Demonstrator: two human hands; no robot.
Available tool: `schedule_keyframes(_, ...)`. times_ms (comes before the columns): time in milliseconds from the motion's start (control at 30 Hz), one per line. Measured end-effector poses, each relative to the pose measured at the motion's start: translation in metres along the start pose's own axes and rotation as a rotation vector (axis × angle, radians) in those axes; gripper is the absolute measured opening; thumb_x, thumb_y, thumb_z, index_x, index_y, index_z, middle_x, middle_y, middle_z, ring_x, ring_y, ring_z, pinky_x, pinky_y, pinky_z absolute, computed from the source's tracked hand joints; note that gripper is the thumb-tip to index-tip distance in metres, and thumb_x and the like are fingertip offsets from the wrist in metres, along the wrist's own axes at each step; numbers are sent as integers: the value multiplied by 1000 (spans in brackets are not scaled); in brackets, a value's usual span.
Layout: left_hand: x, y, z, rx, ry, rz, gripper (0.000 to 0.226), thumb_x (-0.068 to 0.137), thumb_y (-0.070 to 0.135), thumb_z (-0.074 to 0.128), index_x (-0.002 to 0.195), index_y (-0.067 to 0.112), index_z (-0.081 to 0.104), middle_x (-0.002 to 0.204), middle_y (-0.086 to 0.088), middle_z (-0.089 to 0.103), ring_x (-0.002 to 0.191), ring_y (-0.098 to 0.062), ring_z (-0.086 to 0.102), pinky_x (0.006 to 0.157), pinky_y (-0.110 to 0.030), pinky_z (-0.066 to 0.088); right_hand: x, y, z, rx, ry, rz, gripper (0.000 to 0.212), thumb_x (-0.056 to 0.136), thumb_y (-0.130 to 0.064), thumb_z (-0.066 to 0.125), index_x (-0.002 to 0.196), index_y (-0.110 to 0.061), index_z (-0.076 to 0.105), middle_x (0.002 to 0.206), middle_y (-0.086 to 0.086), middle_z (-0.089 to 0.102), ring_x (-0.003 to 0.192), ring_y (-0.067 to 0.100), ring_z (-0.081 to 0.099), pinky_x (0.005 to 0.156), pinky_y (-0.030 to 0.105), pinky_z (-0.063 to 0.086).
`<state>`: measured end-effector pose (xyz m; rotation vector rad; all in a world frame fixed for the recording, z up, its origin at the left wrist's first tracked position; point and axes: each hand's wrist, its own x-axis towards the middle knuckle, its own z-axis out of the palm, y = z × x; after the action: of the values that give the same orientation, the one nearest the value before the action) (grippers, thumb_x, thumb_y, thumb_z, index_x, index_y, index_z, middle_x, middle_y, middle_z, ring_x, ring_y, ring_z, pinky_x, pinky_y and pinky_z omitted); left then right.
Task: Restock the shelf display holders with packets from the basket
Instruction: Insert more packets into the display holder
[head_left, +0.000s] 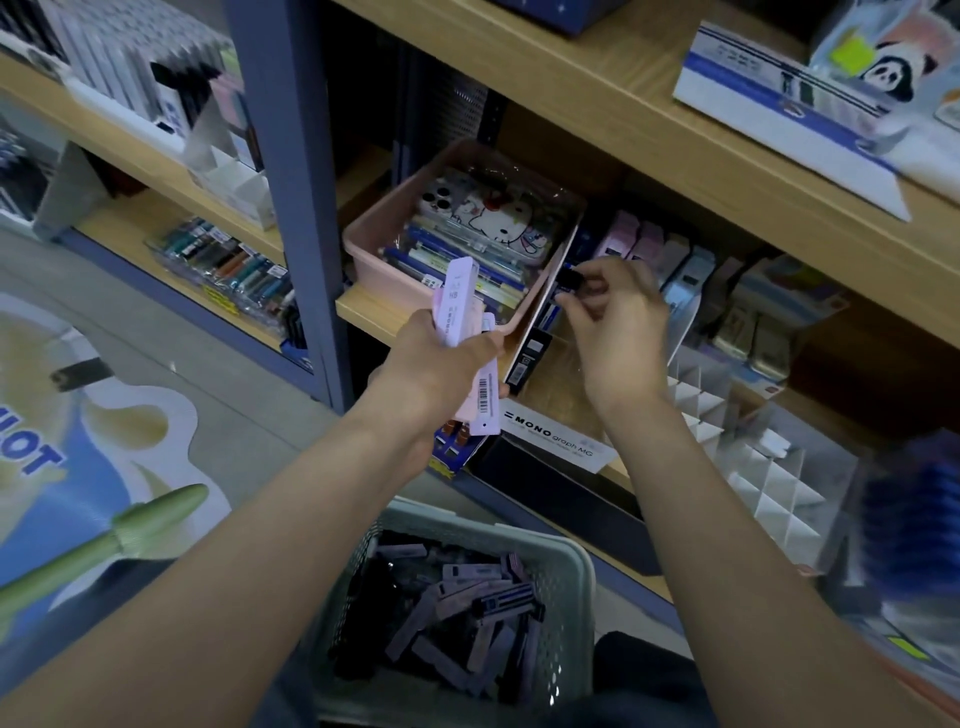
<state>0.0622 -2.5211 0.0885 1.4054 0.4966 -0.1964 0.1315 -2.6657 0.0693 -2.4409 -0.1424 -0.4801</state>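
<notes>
Nearest you, at six o'clock, sits the grey-green basket (566, 587), well stocked with slim lilac and dark packets lying loose and crosswise. Your left hand (441, 364), just left of centre, is closed around a small fan of packets (460, 301); the lilac one on top stands up toward twelve o'clock and a barcoded end hangs below your palm. Your right hand (613, 322), at about two o'clock from the left one, pinches a small dark packet (571, 275) between thumb and fingertips, held just in front of the row of display holders (685, 275) on the shelf (374, 312). Whether its end has entered a slot you cannot tell from here.

Behind your left hand, at twelve o'clock, a pink tray (363, 249) of pens and cartoon cases rests on the same shelf; its near corner is touching or almost touching your bundle.

These packets look light, thin and stiff, with smooth plastic skins, so judge them slippery in a stack. Hold each by its long narrow edges near the middle, not by the flat faces, and keep the left-hand fan squeezed near its lower third so none slides out. Feed one end-first into a holder.
</notes>
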Motion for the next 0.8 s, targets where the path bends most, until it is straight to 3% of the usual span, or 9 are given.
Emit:
schedule_keyframes(100, -2, 1, 0, -32, -17, -2, 36, 90, 19, 61, 123, 13, 48, 105, -8, 65, 47, -1, 62, 41, -13, 45, 1, -2, 3, -1, 4, 63, 35, 86, -11, 65, 117, -12, 50, 83, -6, 53, 78, 15, 57, 74, 37, 52)
schedule_keyframes(167, -4, 3, -1, -45, -24, -6, 35, 91, 17, 60, 122, 11, 47, 106, -9, 64, 44, 0, 61, 40, -13, 44, 0, -3, 4, -90, 14, 61, 34, 86, -13, 64, 117, -13, 48, 87, -4, 57, 81, 17, 59, 72, 38, 51)
schedule_keyframes(233, -4, 3, -1, -58, -24, -6, 30, 91, 16, 60, 117, 12, 45, 100, -7, 62, 42, 0, 59, 38, -13, 44, -2, -8, 3, -149, 56, 29, 30, 87, -14, 61, 115, -13, 50, 95, 0, 58, 83, 15, 57, 68, 30, 45)
schedule_keyframes(300, -3, 4, -2, -73, -20, -11, 26, 91, 17, 59, 112, 15, 44, 94, -5, 61, 50, -5, 63, 41, -16, 49, -4, -19, 1, -72, 67, 4, 19, 90, -16, 58, 108, -12, 53, 82, -7, 55, 70, 3, 51, 58, 18, 36)
schedule_keyframes(367, -2, 3, -2, -61, -13, -4, 27, 93, 18, 57, 116, 15, 45, 98, -7, 63, 71, -14, 66, 52, -24, 54, -7, -32, -3, 124, -69, 36, 7, 95, -22, 53, 95, -15, 56, 68, -13, 51, 57, -2, 49, 52, 12, 35)
schedule_keyframes(433, 0, 4, -1, -52, 0, 5, 27, 94, 19, 54, 119, 14, 46, 103, -7, 62, 87, -19, 62, 63, -28, 52, -15, -45, -10, 301, -341, 160, 21, 99, -32, 42, 86, -21, 56, 68, -8, 55, 56, -1, 53, 53, 14, 41)
schedule_keyframes(567, 1, 8, -1, -92, 22, 81, 20, 96, 19, 52, 115, 13, 49, 99, -7, 64, 89, -18, 62, 68, -28, 51, -38, -58, -27, 492, -693, 399, 33, 98, -39, 39, 96, -12, 59, 81, 3, 64, 63, 12, 65, 55, 24, 55)
schedule_keyframes(667, 0, 10, -3, -57, 19, 150, 29, 96, 19, 52, 124, 11, 49, 99, -6, 64, 85, -16, 62, 61, -22, 49, -49, -61, -35, 688, -794, 490, 26, 97, -25, 47, 110, -4, 56, 102, 7, 63, 72, 15, 68, 68, 25, 58)
schedule_keyframes(800, -4, 10, -4, 45, -51, 208, 33, 95, 20, 53, 127, 15, 46, 91, 5, 57, 77, -6, 54, 56, -15, 44, -54, -57, -42, 694, -734, 461, 25, 94, -8, 53, 118, -8, 60, 101, 8, 69, 72, 16, 68, 67, 19, 57)
